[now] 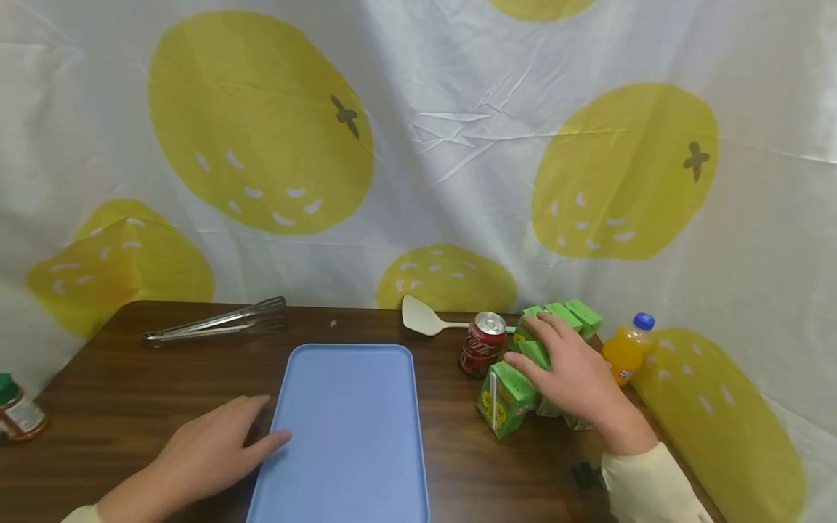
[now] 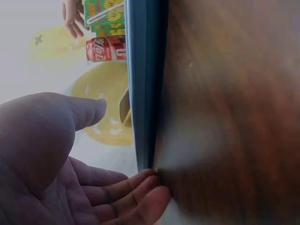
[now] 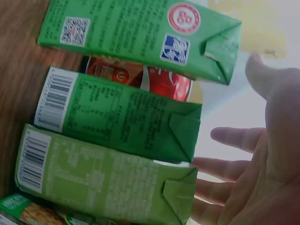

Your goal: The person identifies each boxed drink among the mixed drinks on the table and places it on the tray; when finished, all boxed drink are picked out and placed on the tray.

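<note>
A blue tray lies on the wooden table, and my left hand is at its left edge. The thumb reaches over the rim while the other fingers lie along the outside, as the left wrist view also shows at the tray's side. Over a cluster of green drink cartons on the right hovers my right hand, its fingers spread. In the right wrist view the fingers extend beside the tops of several upright cartons. A red soda can stands just left of the cartons.
Metal tongs lie at the back left, and a white spatula lies behind the can. An orange drink bottle with a blue cap stands right of the cartons. A green-capped jar is at the far left. A fruit-print cloth hangs behind.
</note>
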Motion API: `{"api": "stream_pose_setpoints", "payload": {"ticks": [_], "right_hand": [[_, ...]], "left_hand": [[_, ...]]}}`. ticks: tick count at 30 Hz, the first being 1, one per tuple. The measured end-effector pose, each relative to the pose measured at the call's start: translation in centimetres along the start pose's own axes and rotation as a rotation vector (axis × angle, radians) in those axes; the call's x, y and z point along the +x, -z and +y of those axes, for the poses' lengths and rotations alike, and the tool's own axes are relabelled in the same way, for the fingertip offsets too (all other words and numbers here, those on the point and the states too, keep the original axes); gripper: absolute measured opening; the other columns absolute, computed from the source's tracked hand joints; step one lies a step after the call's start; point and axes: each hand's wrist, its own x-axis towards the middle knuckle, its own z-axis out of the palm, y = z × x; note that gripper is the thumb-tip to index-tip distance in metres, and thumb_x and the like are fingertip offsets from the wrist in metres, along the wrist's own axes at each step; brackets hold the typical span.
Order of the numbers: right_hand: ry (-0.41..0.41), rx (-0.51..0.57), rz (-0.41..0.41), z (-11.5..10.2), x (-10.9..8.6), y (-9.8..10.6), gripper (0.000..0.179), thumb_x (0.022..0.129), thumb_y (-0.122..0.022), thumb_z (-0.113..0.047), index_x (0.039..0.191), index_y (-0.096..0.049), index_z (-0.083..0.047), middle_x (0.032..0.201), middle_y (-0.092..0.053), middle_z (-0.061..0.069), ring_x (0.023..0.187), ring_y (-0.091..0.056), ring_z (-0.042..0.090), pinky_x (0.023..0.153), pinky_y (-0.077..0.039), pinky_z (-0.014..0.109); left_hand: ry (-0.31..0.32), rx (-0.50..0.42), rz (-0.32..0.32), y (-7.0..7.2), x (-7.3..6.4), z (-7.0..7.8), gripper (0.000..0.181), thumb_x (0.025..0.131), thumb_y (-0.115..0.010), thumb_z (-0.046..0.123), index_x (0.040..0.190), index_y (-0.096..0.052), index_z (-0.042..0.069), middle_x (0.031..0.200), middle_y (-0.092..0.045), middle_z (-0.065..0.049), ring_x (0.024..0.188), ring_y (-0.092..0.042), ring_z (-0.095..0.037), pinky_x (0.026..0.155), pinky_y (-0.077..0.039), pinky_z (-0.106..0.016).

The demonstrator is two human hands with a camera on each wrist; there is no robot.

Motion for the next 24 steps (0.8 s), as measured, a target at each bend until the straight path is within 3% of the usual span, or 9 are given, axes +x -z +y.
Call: {"api": "stream_pose_setpoints", "payload": {"ticks": [3,7,10,14,19,24], "right_hand": [[0.000,0.033,-0.019,0.3,0.4,0.4,0.076,0.113,-0.053,-0.064,0.167,-0.049,-0.011,0.170,-0.044,0.024,0.150,-0.048,0.054,0.109,-0.044,0.077],[-0.003,0.065,-0.055,1.2,1.2,1.0,0.074,0.116,-0.047,-0.061,0.165,-0.051,-0.005,0.168,-0.048,0.025,0.153,-0.045,0.052,0.116,-0.038,0.075],[-0.002,0.083,-0.091,1.8,1.9,1.6,0.073,0.118,-0.045,-0.059,0.165,-0.050,-0.004,0.167,-0.049,0.026,0.152,-0.045,0.053,0.118,-0.037,0.075],[0.007,0.117,-0.133,2.6,2.7,2.4,0.071,0.119,-0.044,-0.055,0.164,-0.050,0.000,0.163,-0.052,0.029,0.144,-0.053,0.055,0.114,-0.041,0.075],[0.002,0.150,-0.183,3.4,3.9,3.3,0.072,0.120,-0.042,-0.053,0.161,-0.050,0.006,0.160,-0.053,0.033,0.142,-0.054,0.058,0.113,-0.042,0.074],[0.000,0.108,-0.238,3.9,5.2,4.3,0.074,0.121,-0.037,-0.055,0.161,-0.051,0.007,0.162,-0.051,0.033,0.148,-0.048,0.059,0.119,-0.037,0.074]], "left_hand": [[0.013,-0.057,-0.012,-0.3,-0.3,0.0,0.073,0.100,-0.077,0.062,0.137,-0.070,0.000,0.109,-0.074,-0.005,0.096,-0.071,-0.023,0.075,-0.059,-0.052],[0.045,-0.122,-0.032,-0.6,-0.5,0.0,0.050,0.101,-0.079,0.057,0.118,-0.072,0.011,0.082,-0.058,0.004,0.072,-0.054,-0.015,0.061,-0.045,-0.038],[0.045,-0.139,-0.032,-0.8,-0.6,0.1,0.040,0.101,-0.079,0.055,0.105,-0.069,0.016,0.078,-0.056,0.004,0.068,-0.052,-0.015,0.058,-0.041,-0.036],[0.026,-0.146,-0.018,-1.0,-0.8,0.2,0.037,0.101,-0.079,0.055,0.100,-0.068,0.019,0.076,-0.055,0.004,0.066,-0.050,-0.014,0.057,-0.039,-0.034],[0.021,-0.158,-0.011,-1.1,-1.0,0.3,0.035,0.101,-0.080,0.053,0.102,-0.069,0.019,0.077,-0.054,0.005,0.066,-0.050,-0.013,0.057,-0.039,-0.033],[0.042,-0.187,-0.035,-1.1,-0.8,0.3,0.048,0.101,-0.079,0.054,0.121,-0.074,0.009,0.079,-0.056,0.004,0.069,-0.052,-0.014,0.059,-0.041,-0.034]]}}
